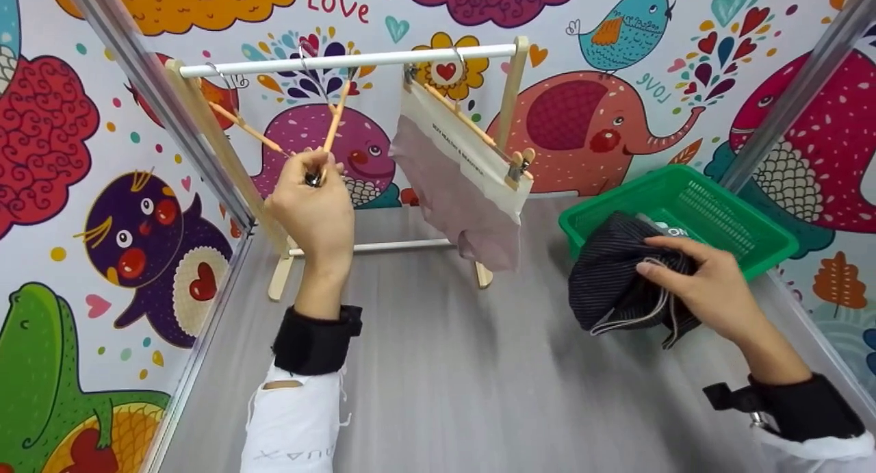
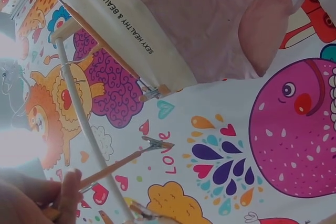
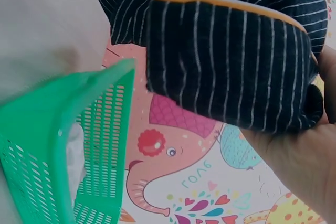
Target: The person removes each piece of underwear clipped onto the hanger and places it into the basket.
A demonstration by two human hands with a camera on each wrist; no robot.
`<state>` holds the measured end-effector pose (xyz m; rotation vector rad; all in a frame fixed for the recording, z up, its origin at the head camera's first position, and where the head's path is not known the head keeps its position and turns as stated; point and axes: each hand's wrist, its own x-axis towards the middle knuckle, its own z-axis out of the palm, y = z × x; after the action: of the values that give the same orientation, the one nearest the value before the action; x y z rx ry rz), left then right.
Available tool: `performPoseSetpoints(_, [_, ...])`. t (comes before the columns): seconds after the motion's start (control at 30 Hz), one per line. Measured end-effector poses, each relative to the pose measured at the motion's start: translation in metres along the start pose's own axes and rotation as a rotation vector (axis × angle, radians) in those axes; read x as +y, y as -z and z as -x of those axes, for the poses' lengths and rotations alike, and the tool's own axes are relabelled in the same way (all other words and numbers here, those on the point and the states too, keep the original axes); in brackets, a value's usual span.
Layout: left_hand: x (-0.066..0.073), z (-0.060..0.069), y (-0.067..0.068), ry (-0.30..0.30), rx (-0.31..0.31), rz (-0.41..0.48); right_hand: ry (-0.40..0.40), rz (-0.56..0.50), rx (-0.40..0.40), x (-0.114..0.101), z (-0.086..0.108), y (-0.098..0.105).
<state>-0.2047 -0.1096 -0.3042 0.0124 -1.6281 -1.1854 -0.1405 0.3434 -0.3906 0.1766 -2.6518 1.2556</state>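
Note:
My left hand (image 1: 315,206) pinches the near end of a wooden clip hanger (image 1: 335,120) that hangs from the white rod. In the left wrist view, that hanger's far clip (image 2: 157,144) holds nothing. My right hand (image 1: 712,281) grips a bunched dark striped garment (image 1: 606,274) with a pale drawstring, in front of the green basket. In the right wrist view the striped garment (image 3: 226,66) shows an orange-edged fold. To the right of my left hand, a pink underwear brief (image 1: 465,179) with a cream waistband is clipped to another hanger (image 1: 465,120).
The rack's white rod (image 1: 383,59) sits on wooden posts. A third hanger (image 1: 243,127) hangs at its left end. At the right stands a green basket (image 1: 780,247) holding a pale item with lettering (image 1: 674,231). Patterned walls and metal posts border the grey table (image 1: 438,363).

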Motion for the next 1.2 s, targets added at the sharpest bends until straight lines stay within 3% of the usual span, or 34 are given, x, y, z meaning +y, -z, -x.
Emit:
performPoseSetpoints(0.3, [-0.005,-0.006,-0.012,-0.002,-0.037,-0.011,-0.068,-0.049,0.107,0.004,-0.011,0.023])
performPoseSetpoints(0.43, [-0.008,-0.005,-0.014,0.003,-0.049,-0.027,-0.110,-0.118,0.141,0.007,-0.015,0.032])
performPoseSetpoints(0.6, [-0.015,-0.002,-0.015,0.011,-0.049,-0.023,-0.181,-0.462,0.200,0.011,-0.021,0.043])
performPoseSetpoints(0.7, [-0.018,0.000,-0.016,0.007,-0.052,-0.036,-0.197,-0.594,0.259,0.014,-0.026,0.047])
performPoseSetpoints(0.9, [-0.022,-0.001,-0.015,0.008,-0.034,-0.041,-0.219,-0.655,0.324,0.027,-0.040,0.048])
performPoseSetpoints(1.2, [-0.026,0.008,-0.013,0.022,-0.049,-0.030,-0.368,-0.732,0.410,0.052,-0.061,0.051])
